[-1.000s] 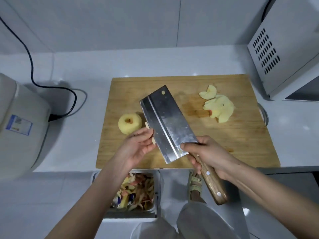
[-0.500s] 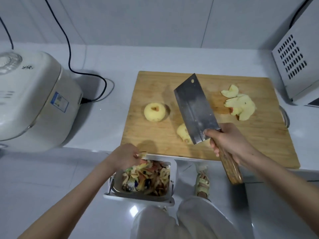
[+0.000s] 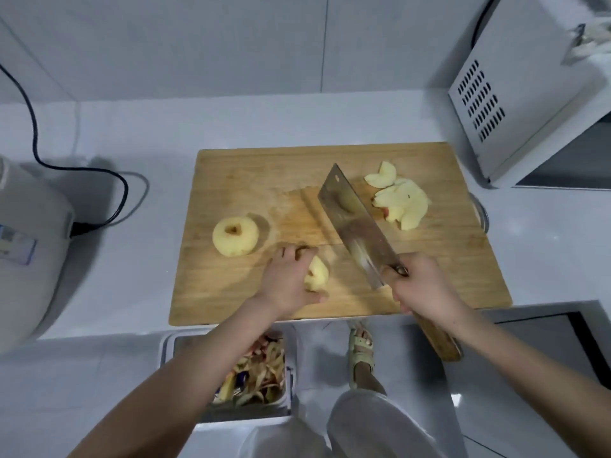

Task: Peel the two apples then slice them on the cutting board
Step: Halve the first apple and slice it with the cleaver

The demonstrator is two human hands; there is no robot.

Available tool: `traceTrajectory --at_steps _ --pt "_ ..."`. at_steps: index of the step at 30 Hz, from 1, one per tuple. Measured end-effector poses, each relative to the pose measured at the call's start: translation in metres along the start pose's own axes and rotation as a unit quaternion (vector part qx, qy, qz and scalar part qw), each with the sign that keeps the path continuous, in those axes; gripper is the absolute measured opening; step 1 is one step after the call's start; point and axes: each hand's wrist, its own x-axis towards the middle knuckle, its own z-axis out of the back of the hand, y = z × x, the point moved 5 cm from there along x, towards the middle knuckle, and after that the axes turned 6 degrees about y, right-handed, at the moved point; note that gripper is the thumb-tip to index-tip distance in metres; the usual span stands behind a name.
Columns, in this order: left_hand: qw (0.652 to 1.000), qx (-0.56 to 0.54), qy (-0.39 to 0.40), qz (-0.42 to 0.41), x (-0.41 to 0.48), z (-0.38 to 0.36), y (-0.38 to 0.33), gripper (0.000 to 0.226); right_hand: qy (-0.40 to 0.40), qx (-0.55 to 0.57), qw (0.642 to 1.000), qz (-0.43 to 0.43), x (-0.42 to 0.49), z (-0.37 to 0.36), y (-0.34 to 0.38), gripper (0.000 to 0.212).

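On the rectangular wooden cutting board (image 3: 231, 180), my left hand (image 3: 284, 285) grips a pale peeled apple piece (image 3: 319, 276); my right hand (image 3: 420, 285) clenches a steel cleaver (image 3: 353, 219). Mid-slicing, I judge: next, steady it, cut down.

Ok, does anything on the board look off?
One small thing: in the pile of apple slices at the cutting board's far right, one piece shows a red patch, likely leftover peel.

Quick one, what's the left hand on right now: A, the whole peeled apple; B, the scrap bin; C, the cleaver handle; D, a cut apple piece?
D: the left hand grips the cut apple piece on the cutting board; the right hand holds the cleaver.
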Motion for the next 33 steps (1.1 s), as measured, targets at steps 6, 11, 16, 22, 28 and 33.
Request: traceTrajectory --at_steps 6,11,16,22,28,33 --pt "0.998 0.045 -0.020 -0.034 0.020 0.004 -0.004 0.079 0.035 -0.033 0.999 -0.003 0.022 0.019 -0.017 0.026" --pt "0.996 0.029 -0.082 -0.001 0.067 0.032 -0.039 0.071 0.036 -0.104 0.993 0.028 0.051 0.041 -0.026 0.035" --pt "0.997 0.035 -0.057 0.027 0.110 0.027 -0.067 0.073 0.047 -0.160 0.985 0.043 0.079 0.068 -0.035 0.039" --pt "0.991 -0.056 -0.124 0.016 0.099 0.029 -0.065 0.057 0.081 -0.186 0.976 0.082 0.100 0.084 -0.040 0.038" --pt "0.977 -0.054 -0.159 -0.130 0.092 0.042 -0.059 0.029 0.127 -0.194 0.964 0.128 0.098 0.076 -0.033 0.021" --pt "0.971 0.026 -0.113 -0.211 0.097 0.045 -0.066 0.027 0.122 -0.238 0.954 0.136 0.100 0.074 -0.029 0.036"
